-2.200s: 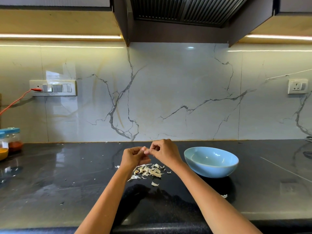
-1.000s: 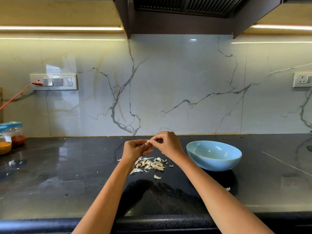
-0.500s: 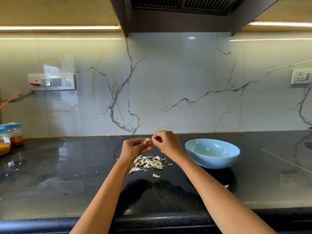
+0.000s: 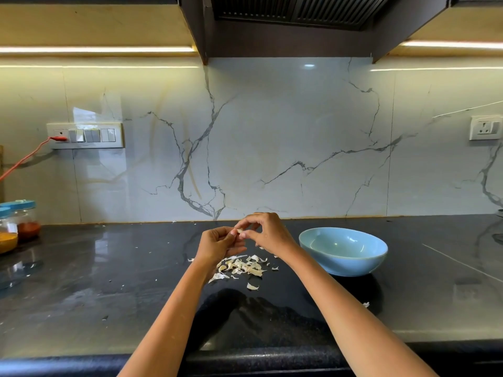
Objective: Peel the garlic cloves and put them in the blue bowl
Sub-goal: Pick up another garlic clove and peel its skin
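Both hands are raised above the black counter (image 4: 109,281), working one garlic clove (image 4: 240,231) between them. The left hand (image 4: 217,244) pinches the clove at its fingertips, and the right hand (image 4: 268,232) pinches it from the other side, thumb and forefinger closed on it. Half a second ago the clove sat at the left fingertips with the right hand just beside it; now the right fingers have closed over it and the pale clove shows in the gap between the two hands. That suggests the skin is being pulled off, though the clove is too small to tell how much skin is left.

A heap of peels (image 4: 241,268) lies on the counter right under the hands, as it did before, with a few stray flakes around it. The blue bowl (image 4: 343,263) stands just to the right of the right wrist, and no cloves can be seen inside it. So the drop into the bowl is not yet done, and it should be a short move to the right once the clove is bare
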